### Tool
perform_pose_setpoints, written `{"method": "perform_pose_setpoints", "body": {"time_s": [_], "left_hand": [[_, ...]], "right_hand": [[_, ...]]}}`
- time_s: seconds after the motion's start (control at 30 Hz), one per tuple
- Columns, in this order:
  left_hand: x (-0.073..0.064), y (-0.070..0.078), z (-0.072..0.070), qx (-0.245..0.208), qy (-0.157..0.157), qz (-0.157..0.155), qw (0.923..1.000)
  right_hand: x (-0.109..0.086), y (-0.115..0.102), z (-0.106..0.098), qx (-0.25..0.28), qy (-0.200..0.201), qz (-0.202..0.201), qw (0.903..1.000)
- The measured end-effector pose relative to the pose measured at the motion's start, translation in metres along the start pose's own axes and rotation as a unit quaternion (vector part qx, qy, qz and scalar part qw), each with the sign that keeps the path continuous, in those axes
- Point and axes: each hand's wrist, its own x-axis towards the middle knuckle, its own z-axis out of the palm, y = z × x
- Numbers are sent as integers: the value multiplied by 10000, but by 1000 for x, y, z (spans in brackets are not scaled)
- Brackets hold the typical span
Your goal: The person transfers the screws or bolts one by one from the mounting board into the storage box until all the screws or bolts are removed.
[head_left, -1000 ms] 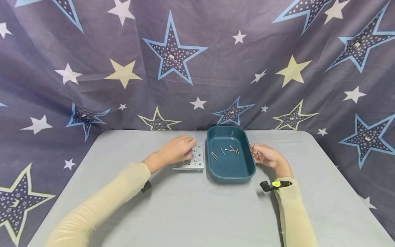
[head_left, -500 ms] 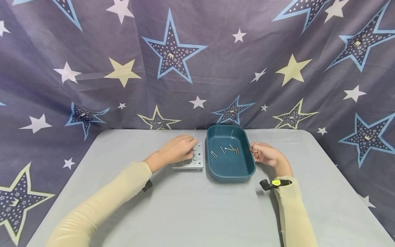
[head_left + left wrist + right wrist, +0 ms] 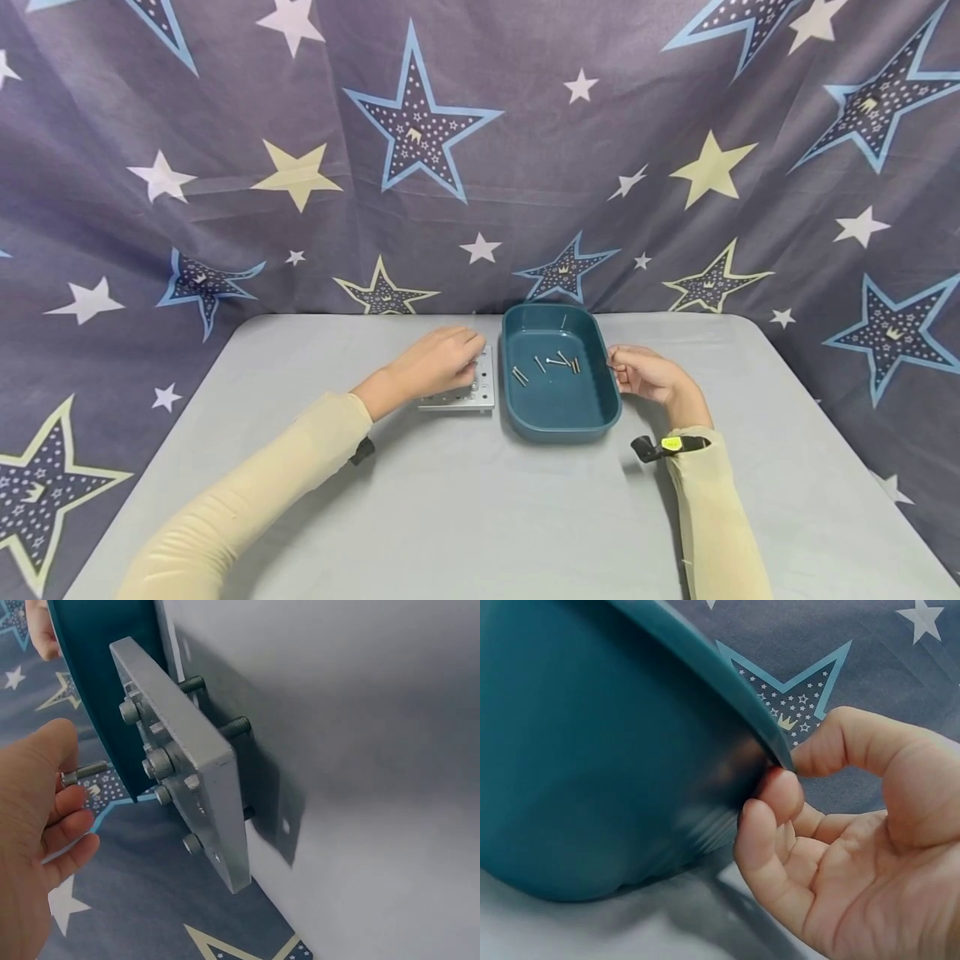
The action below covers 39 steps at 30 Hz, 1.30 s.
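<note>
My left hand (image 3: 437,363) is over a silver metal plate (image 3: 487,379) with rows of holes. In the left wrist view, its thumb and fingers pinch a bolt (image 3: 91,771), which is apart from the plate's face. Several socket-head bolts (image 3: 159,763) sit in the plate, and some shanks poke out underneath. Right of the plate stands a teal plastic bin (image 3: 562,423). My right hand (image 3: 647,377) pinches the bin's right rim between thumb and fingers, as the right wrist view shows closely. Part of the plate is hidden under the left hand in the head view.
Several loose bolts (image 3: 521,377) lie on the bin floor. The light grey table (image 3: 480,517) carries the plate and bin. A star-patterned cloth (image 3: 480,167) hangs behind the table. Black straps with a camera (image 3: 660,448) sit at the wrists.
The left hand has shifted slightly right over the plate. My right hand and the bin look the same, apart from a slight shift of the head view.
</note>
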Motion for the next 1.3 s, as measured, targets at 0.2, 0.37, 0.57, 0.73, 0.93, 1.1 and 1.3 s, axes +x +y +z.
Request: {"method": "perform_pose_setpoints", "body": {"time_s": [0.2,0.37,0.57,0.73,0.93,1.1,1.3], "left_hand": [[4,1,-4,-38,354,84,9993],[9,2,-6,-74,384,84,9992],[18,5,-10,-46,271,116,9996],[28,9,-13,-41,361,203,9991],[40,14,-15,-174,307,129,9993],[50,17,-18,-198,34,-1,9998],[65,20,-26,-550,-485,-237,9970]], "right_hand": [[1,1,-1,-16,16,1,10000],[2,2,-2,-15,19,18,10000],[0,2,-2,-18,11,-7,10000],[0,2,0,-50,58,-1,10000],[0,2,0,-24,-80,-75,9999],[0,3,-1,-51,-133,-111,9998],[0,2,-1,-5,-118,-94,9999]]}}
